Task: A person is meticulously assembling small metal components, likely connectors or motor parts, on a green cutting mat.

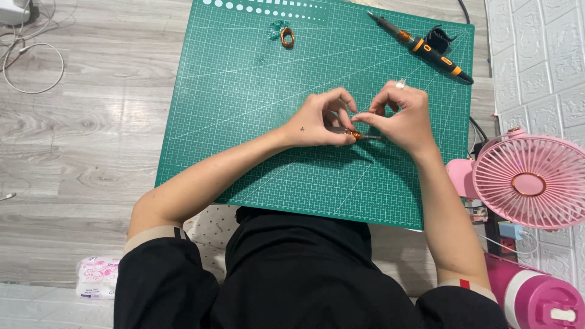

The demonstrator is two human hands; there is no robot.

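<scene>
Both my hands meet over the middle of a green cutting mat [244, 140]. My left hand [320, 119] pinches a small copper-coloured coil [354, 134] wound on a thin metal rod [369, 138]. My right hand [399, 116] pinches the same piece from the right, its fingertips touching those of the left. A ring shows on a right finger. Most of the piece is hidden by the fingers.
A small spool of copper wire [287, 37] lies at the mat's far edge beside a clear wrapper. A black and orange soldering iron [420, 46] rests at the far right corner. A pink fan [529, 181] and a pink bottle [533, 295] stand to the right. White cables [33, 61] lie far left.
</scene>
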